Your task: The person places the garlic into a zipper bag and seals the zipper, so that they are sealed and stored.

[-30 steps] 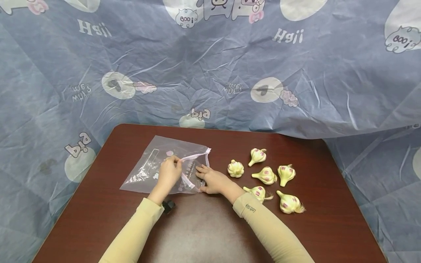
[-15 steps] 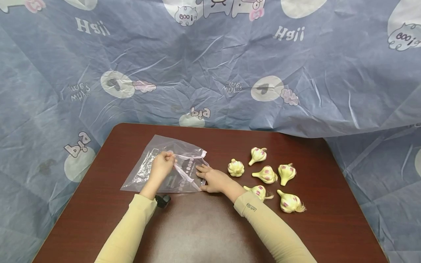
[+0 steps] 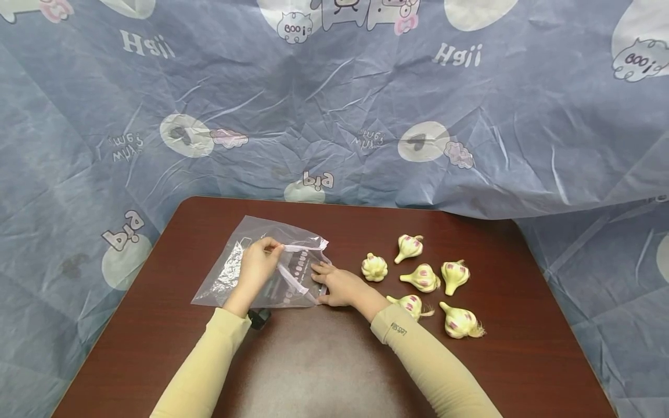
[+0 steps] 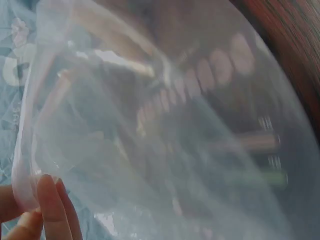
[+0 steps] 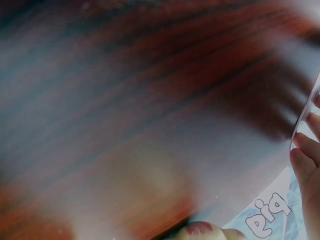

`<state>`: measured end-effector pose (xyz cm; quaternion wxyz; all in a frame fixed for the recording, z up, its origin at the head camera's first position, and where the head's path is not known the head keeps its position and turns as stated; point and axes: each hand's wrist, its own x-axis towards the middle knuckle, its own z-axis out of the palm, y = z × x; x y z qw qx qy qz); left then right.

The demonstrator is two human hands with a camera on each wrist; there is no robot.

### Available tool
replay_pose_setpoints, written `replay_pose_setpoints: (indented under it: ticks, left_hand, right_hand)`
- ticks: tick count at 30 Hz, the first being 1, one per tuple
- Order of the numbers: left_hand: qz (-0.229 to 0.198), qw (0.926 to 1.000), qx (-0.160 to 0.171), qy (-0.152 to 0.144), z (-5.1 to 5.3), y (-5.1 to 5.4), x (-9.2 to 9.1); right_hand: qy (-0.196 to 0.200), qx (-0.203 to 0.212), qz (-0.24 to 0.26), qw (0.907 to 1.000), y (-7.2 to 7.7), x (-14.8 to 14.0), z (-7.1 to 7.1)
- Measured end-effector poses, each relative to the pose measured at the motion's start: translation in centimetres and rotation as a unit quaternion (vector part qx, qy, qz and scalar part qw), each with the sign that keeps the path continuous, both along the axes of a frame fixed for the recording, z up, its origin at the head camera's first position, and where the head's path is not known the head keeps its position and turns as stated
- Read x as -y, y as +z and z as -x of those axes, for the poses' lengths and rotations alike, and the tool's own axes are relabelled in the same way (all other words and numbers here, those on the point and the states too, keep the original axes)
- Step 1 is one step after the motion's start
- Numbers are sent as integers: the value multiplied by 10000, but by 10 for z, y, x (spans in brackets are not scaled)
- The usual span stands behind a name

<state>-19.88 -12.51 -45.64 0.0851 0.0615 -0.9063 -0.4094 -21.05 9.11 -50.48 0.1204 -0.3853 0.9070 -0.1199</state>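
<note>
A clear plastic zip bag [image 3: 222,284] with a pale pink edge strip lies on the table, its mouth towards the right. My left hand [image 3: 258,261] pinches the upper layer's edge between thumb and fingers and holds it up, so the mouth gapes. In the left wrist view, the fingertips [image 4: 50,200] grip the pink strip of the see-through bag. My right hand [image 3: 340,287] rests at the mouth with fairly straight fingers over the lower layer. Its fingers [image 5: 305,155] touch the bag's edge at the right of the right wrist view.
Several garlic bulbs [image 3: 421,278] lie right of the bag; one bulb [image 3: 407,305] is partly behind the right forearm. The dark red-brown table [image 3: 522,360] ends at a blue printed cloth [image 3: 334,87] hanging behind it.
My left hand has moved left, pulling the upper edge of the bag back and widening the mouth, then shifted slightly right. My right hand has stayed in place.
</note>
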Motion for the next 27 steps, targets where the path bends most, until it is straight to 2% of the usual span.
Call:
replay_pose_setpoints:
  ticks: [3,7,11,16,19,27]
  left_hand:
    - [-808,9962,309,40,1,0,0]
    - [-1861,9803,661,15,4,-2,1]
    - [-2249,9701,898,-179,5,-6,-1]
    - [-2486,9626,1040,-289,6,-10,-8]
    - [-2420,9644,1028,-294,6,-11,-10]
    - [-2310,9657,1082,-477,4,-11,-16]
  right_hand:
    - [-5,14,-21,10000,-1,0,0]
    - [-28,63,-34,10000,-1,0,-1]
    - [-69,9,-46,10000,1,-1,-2]
    - [-116,-249,240,9993,7,-3,-3]
    - [-69,-403,472,9980,10,-4,-3]
    - [70,-825,662,9944,14,1,-2]
